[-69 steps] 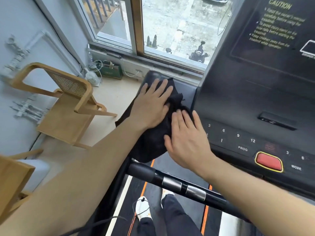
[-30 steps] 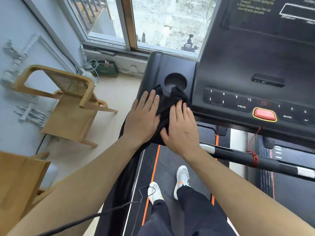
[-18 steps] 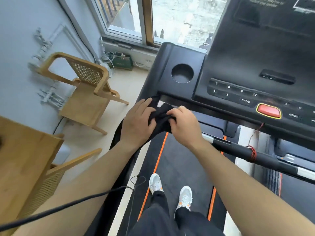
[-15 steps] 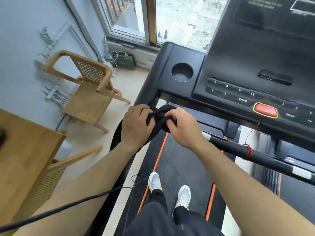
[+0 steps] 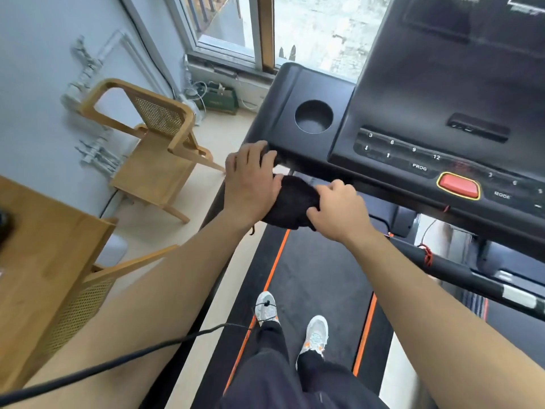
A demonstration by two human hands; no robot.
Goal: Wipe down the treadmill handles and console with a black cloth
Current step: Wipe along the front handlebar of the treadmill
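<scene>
A bunched black cloth [image 5: 290,202] sits just below the front left corner of the glossy black treadmill console [image 5: 283,93], gathered between both hands. The left hand [image 5: 253,184] has its fingers curled over the cloth's left end, right at the console's front edge, and grasps it there. The right hand [image 5: 339,214] clutches the cloth's right end with bent fingers and thumb, knuckles up. Whether the cloth is wrapped round the left handle beneath it cannot be told, since the hands and fabric hide that part. On the console's left wing is a round recessed cup holder [image 5: 313,116], and along the front edge runs a row of numbered keys with an oval red button in a yellow ring [image 5: 458,185]. A black cross handlebar with silver bands [image 5: 448,270] runs off to the right below the console. The person stands on the dark treadmill belt with orange stripes [image 5: 318,276] in pale trainers [image 5: 315,335]. A light wooden armchair with a cane back [image 5: 156,143] stands on the floor off the treadmill's left side, near the grey wall
</scene>
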